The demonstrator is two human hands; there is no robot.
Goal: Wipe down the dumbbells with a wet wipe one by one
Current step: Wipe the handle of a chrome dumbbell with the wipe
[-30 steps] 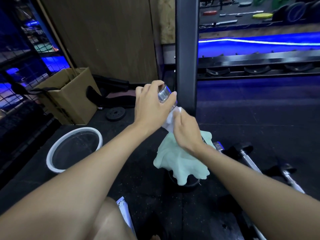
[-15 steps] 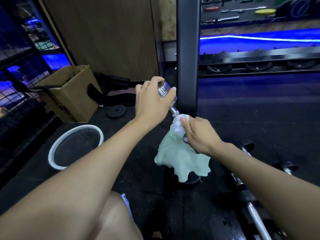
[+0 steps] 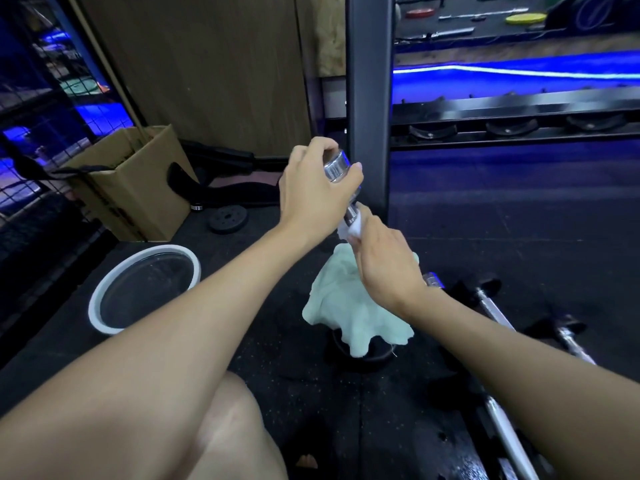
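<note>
A chrome dumbbell (image 3: 337, 168) stands upright on the black floor in the middle of the view. My left hand (image 3: 315, 192) grips its shiny top end. Just below, my right hand (image 3: 384, 265) pinches a white wet wipe (image 3: 351, 229) around the dumbbell's bar. A pale green cloth (image 3: 349, 313) drapes over the lower part and hides the bottom end. Two more chrome dumbbell bars (image 3: 491, 308) lie on the floor to the right.
A black upright rack post (image 3: 369, 98) rises right behind the dumbbell. A white-rimmed round basin (image 3: 104, 289) sits on the floor at left, with a cardboard box (image 3: 138, 188) and a small black weight plate (image 3: 227, 218) beyond it. My bare knee (image 3: 235, 427) is at the bottom.
My right hand slid the wipe down the bar and then back up toward the top end. The left hand kept its hold on the top.
</note>
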